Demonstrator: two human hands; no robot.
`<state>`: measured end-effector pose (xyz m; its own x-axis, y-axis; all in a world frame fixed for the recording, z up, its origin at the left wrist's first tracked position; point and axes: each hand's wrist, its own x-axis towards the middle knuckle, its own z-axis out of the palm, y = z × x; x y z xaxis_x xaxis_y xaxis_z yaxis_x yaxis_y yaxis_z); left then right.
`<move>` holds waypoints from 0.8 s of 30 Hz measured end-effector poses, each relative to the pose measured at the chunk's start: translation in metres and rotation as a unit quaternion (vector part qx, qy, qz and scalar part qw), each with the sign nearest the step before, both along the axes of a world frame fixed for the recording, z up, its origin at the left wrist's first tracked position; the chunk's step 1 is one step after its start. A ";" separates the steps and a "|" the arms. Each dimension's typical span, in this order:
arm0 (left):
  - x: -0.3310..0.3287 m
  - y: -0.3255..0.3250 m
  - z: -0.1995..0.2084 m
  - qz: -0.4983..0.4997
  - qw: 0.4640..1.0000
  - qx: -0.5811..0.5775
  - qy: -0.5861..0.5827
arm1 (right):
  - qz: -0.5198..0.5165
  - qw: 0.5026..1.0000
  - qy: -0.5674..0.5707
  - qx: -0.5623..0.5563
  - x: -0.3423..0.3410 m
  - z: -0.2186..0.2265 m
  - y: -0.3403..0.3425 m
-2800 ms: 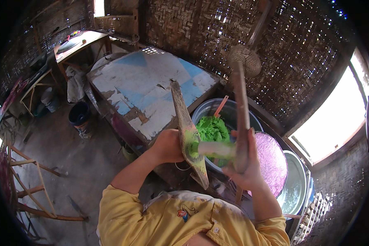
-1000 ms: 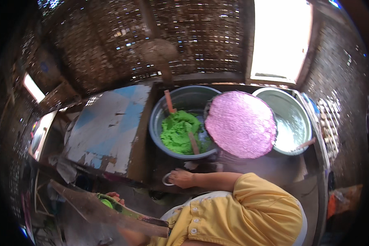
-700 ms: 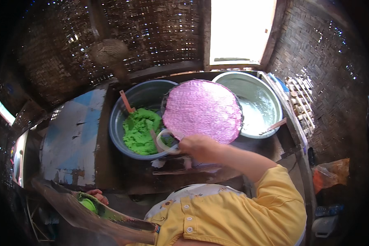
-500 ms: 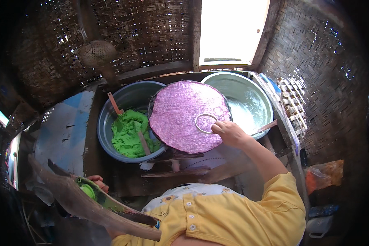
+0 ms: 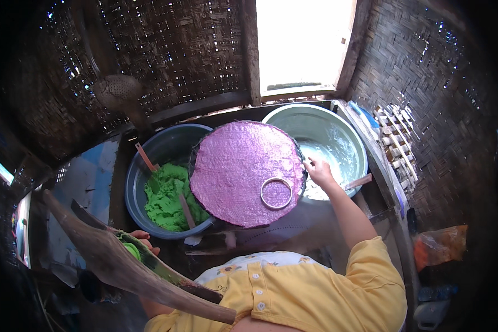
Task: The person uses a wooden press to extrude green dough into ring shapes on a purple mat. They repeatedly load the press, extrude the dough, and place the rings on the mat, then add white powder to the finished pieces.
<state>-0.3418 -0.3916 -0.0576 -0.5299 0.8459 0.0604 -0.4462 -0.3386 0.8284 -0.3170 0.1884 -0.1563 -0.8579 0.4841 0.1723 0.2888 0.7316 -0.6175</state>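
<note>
My right hand (image 5: 319, 171) holds nothing; its fingers are apart beside the right rim of a round, shiny pink sheet-covered disc (image 5: 238, 166), by the pale green basin (image 5: 282, 113). A thin white ring (image 5: 262, 192) lies flat on the disc's lower right. At lower left, my left hand (image 5: 144, 242) is closed at the far side of a long, curved, trough-shaped brown plant sheath (image 5: 110, 260). Part of that hand is hidden behind it. A bright green lump (image 5: 133, 250) sits inside the sheath, next to my fingers.
Left of the disc stands a blue-grey basin (image 5: 128, 193) of green dough (image 5: 166, 199), with an orange handle (image 5: 145, 156) and a wooden stick (image 5: 186, 210) in it. The pale basin holds whitish liquid and a wooden handle (image 5: 359, 181). Woven walls enclose the corner.
My right hand has let go of the ring, which now rests on the disc, and has moved right to the disc's edge. The left hand still holds the sheath. The view has shifted slightly.
</note>
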 end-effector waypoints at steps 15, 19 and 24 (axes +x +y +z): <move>-0.043 -0.003 -0.002 0.056 0.828 -0.293 -0.474 | -0.016 0.928 -0.108 -0.356 0.058 0.042 -0.052; -0.028 0.014 0.002 0.176 0.841 -0.227 -0.459 | -0.001 0.990 -0.081 -0.117 0.083 0.036 -0.055; -0.045 0.019 0.006 0.064 0.791 -0.176 -0.583 | 0.046 0.940 -0.099 0.323 0.116 0.016 -0.046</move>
<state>-0.3868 -0.3728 -0.0512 -0.1354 0.6366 -0.7592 -0.9567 -0.2832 -0.0669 -0.2006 0.1426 -0.1400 -0.9371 0.2565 0.2366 0.2693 0.9628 0.0232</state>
